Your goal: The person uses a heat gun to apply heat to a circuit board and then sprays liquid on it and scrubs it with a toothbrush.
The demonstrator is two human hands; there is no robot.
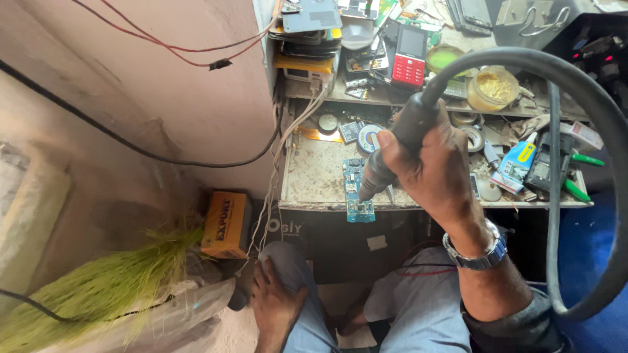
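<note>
The right hand [435,173] was clamped around a black hot-air tool [400,140], its nozzle pointing down at a blue circuit board [356,191] lying at the bench [314,176] front edge. The left hand [278,304] rested flat, fingers together, on the knee at seven o'clock. A red phone [409,57] stood at twelve o'clock.

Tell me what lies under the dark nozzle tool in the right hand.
Under the dark hose-fed nozzle tool, gripped by the right hand, lies a narrow blue circuit board on the dusty grey work shelf. The hand covers the shelf just right of the board.
</note>
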